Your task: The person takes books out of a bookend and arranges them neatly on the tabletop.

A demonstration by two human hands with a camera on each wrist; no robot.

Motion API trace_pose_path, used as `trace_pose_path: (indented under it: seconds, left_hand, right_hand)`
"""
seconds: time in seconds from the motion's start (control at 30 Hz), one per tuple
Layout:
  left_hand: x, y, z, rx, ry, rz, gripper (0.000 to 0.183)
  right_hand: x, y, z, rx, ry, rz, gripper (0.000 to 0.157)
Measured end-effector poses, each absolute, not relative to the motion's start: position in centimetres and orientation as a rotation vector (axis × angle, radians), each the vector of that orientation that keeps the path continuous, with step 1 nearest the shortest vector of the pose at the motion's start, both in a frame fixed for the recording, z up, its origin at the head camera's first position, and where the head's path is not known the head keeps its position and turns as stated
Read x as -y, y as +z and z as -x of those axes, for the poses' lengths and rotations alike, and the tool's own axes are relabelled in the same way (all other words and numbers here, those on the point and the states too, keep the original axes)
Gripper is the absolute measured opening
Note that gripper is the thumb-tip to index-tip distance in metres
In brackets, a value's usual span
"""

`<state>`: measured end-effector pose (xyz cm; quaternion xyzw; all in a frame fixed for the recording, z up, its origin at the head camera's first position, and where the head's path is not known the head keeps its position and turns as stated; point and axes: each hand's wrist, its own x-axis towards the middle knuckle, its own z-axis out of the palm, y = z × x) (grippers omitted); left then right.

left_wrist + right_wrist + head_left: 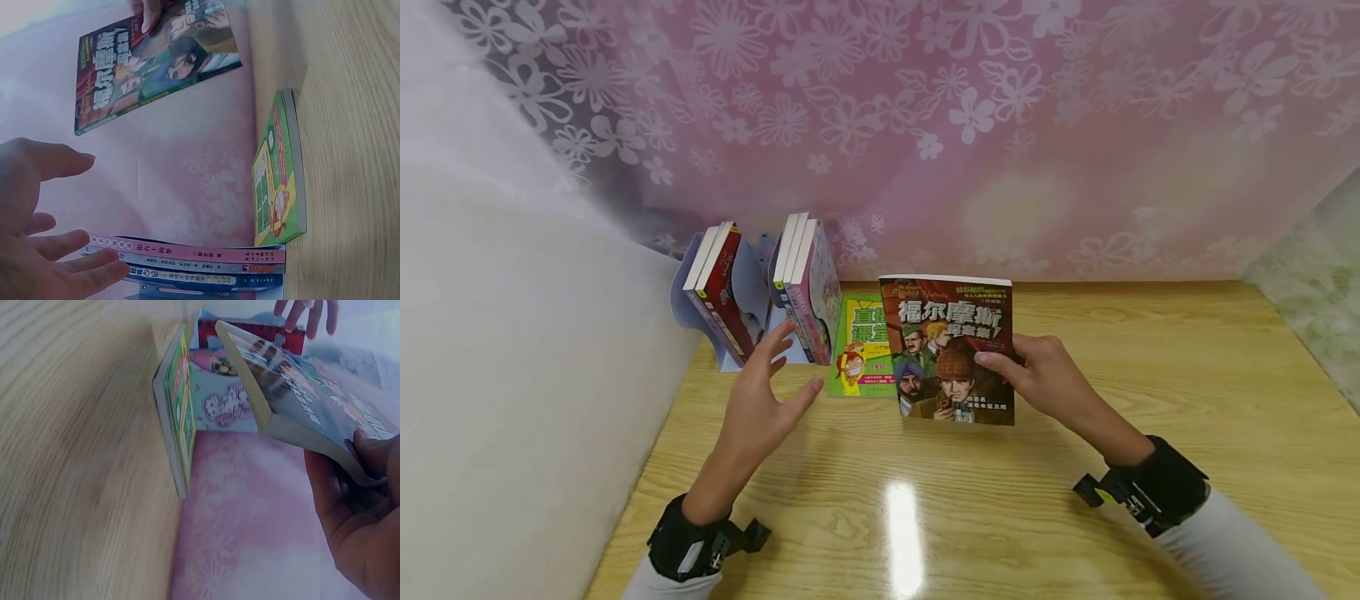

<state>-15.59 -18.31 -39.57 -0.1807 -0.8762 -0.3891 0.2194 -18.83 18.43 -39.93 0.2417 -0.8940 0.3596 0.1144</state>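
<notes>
My right hand [1048, 375] grips a dark paperback book [955, 350] by its right edge, thumb on the cover and fingers behind. The book is tilted up above the table, its illustrated front facing me. In the right wrist view its page edge [300, 434] shows above the hand. My left hand [760, 408] is held in the air with fingers spread, holding nothing, in front of the upright books [801, 283]. A green and yellow book [861, 358] lies flat on the table, partly hidden behind the dark book in the head view.
A light blue bookend rack [687, 283] stands at the table's back left, holding several upright books, among them a red one [722, 292]. A flowered pink curtain [925, 167] hangs along the back. A white wall [535, 350] borders the wooden table [1150, 367] on the left.
</notes>
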Motion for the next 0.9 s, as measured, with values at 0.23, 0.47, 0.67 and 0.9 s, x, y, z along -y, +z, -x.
trace_pose_path:
  seconds: [0.23, 0.47, 0.67, 0.9]
  left_hand:
    - [18.6, -39.9, 16.8, 2.399, -1.077, 0.435, 0.084]
    - [19.2, -41.0, 18.1, 2.339, -1.167, 0.331, 0.082]
    - [20.0, -41.7, 19.4, 2.295, -1.285, 0.289, 0.077]
    - [19.8, -41.0, 19.9, 2.302, -1.333, 0.273, 0.070]
  right_hand:
    - [-20.1, -39.8, 19.1, 2.733, 1.079, -0.593, 0.028]
    - [-21.1, -40.1, 19.7, 2.776, 1.054, -0.591, 0.028]
    - [-21.5, -40.8, 20.7, 2.816, 1.071, -0.569, 0.035]
    - [-21.5, -42.4, 22.1, 2.857, 1.110, -0.509, 0.037]
